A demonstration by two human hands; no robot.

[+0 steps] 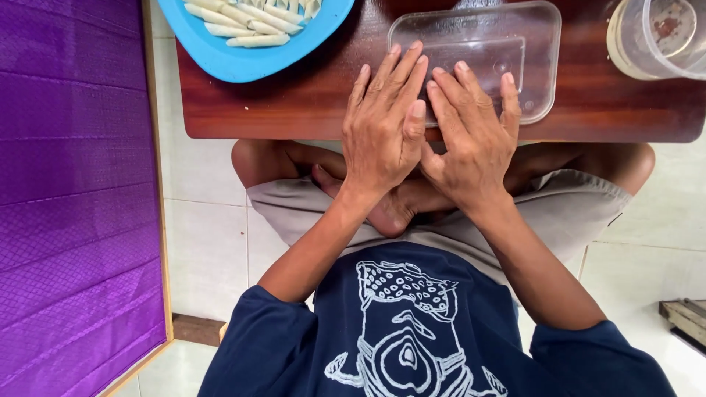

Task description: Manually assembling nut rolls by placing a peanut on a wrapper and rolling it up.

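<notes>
Navy sleeves lead to the left hand [382,125] and right hand [474,136], both flat, fingers spread, clamped on nothing, pressing one clear plastic tub [507,44] on a low brown counter [294,103] above white floor tiles [206,242]. One blue plate [243,59] holds pale rolls [250,18]; one clear cup [654,37] stands right.

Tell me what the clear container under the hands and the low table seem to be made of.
The clear rectangular container looks like thin glossy plastic: the table shows through it and its rim is moulded. The low table looks like dark reddish varnished wood, with grain streaks and a soft sheen; a laminate is possible.
</notes>
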